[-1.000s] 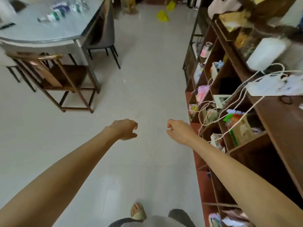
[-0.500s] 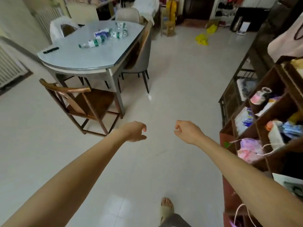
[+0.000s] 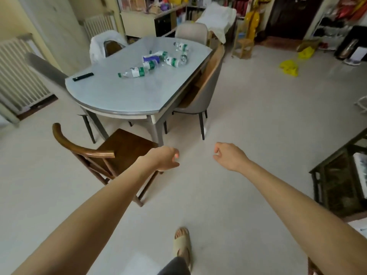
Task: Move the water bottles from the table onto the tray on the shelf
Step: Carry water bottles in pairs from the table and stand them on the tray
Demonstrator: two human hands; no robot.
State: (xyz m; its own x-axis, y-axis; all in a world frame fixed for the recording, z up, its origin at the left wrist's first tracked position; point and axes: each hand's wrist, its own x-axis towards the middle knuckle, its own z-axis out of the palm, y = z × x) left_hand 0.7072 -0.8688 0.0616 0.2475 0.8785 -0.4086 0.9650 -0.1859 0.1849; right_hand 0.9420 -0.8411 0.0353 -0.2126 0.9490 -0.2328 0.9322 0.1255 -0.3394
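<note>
I see the table (image 3: 127, 96) ahead, and I place everything else by it; the water bottles (image 3: 137, 72) lie on their sides on its top, scattered toward the far half, with a blue-and-white pack (image 3: 152, 58) among them and a black remote (image 3: 83, 77) near its left edge; my left hand (image 3: 165, 158) hangs over the floor just short of the table's near corner, fingers loosely curled, holding nothing; my right hand (image 3: 228, 155) hangs level with it, further right of the table, also loosely curled and empty; a wooden chair (image 3: 111, 153) stands at the table's near side, a grey chair (image 3: 202, 96) at its right; I cannot find the tray.
</note>
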